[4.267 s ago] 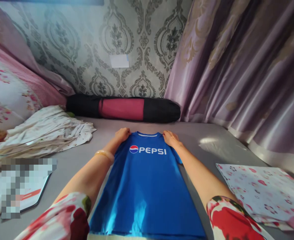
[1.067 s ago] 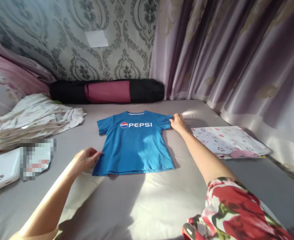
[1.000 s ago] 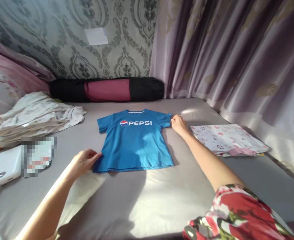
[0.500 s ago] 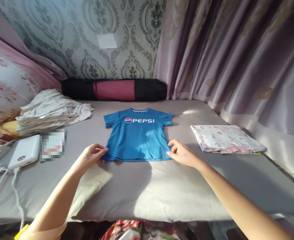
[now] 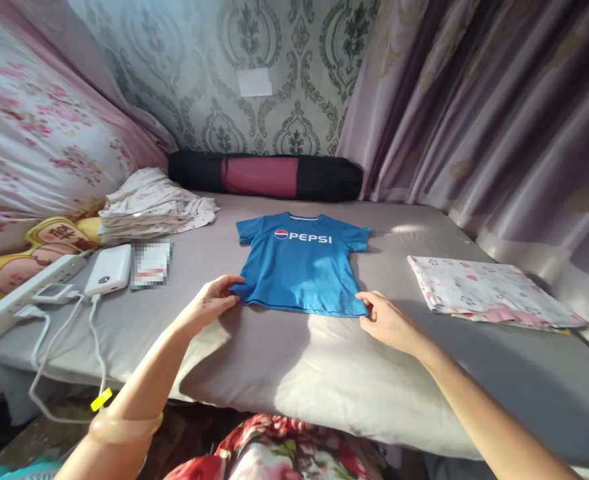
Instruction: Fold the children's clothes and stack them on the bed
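Observation:
A blue short-sleeved T-shirt [image 5: 301, 267] with a white PEPSI print lies face up and spread flat on the grey bed sheet, its collar pointing away from me. At its lower left corner, my left hand [image 5: 215, 300] pinches the hem between thumb and fingers. My right hand [image 5: 388, 321] has the lower right corner of the hem pinched in the same way. Both sleeves stick out to the sides, and the hem between my hands runs nearly straight.
To the right lies a folded white patterned cloth [image 5: 489, 290]. A crumpled pile of pale cloth [image 5: 149, 207], a white power bank [image 5: 109, 268] and a power strip [image 5: 24, 300] with cables are on the left. A black and maroon roll [image 5: 264, 175] rests along the wall.
My view has turned left, so everything sits further right in the picture. My right fingers have closed onto the hem corner; the left hand stays at its corner. The shirt remains flat.

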Tool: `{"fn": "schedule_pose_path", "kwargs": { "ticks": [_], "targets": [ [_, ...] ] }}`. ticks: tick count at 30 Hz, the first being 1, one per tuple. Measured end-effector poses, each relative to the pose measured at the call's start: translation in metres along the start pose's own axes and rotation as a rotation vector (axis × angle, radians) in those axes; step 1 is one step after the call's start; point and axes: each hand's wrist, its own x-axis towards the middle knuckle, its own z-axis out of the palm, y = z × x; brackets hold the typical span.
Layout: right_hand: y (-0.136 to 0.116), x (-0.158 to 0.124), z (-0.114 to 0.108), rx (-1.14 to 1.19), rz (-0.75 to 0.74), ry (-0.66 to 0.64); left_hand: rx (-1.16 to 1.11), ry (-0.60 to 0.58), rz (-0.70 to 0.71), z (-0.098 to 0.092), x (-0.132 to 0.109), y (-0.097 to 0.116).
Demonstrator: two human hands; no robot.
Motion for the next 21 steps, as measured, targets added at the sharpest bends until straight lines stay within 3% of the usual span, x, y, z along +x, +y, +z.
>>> {"fn": "schedule_pose_path", "kwargs": {
  "ticks": [4, 8, 15, 21],
  "targets": [
    [-0.004, -0.001, 0.008, -0.032, 0.043, 0.132, 0.048, 0.105, 0.007, 0.002, -0.001, 0.001],
    [-0.010, -0.002, 0.011, -0.126, 0.030, 0.186, 0.052, 0.134, 0.004, 0.007, 0.003, 0.002],
    [-0.013, -0.004, 0.001, -0.281, -0.003, 0.107, 0.157, 0.198, -0.008, -0.003, 0.007, 0.001],
    [-0.012, -0.015, -0.008, -0.292, -0.036, -0.025, 0.412, 0.044, 0.040, -0.020, 0.000, -0.005]
  ]
}}
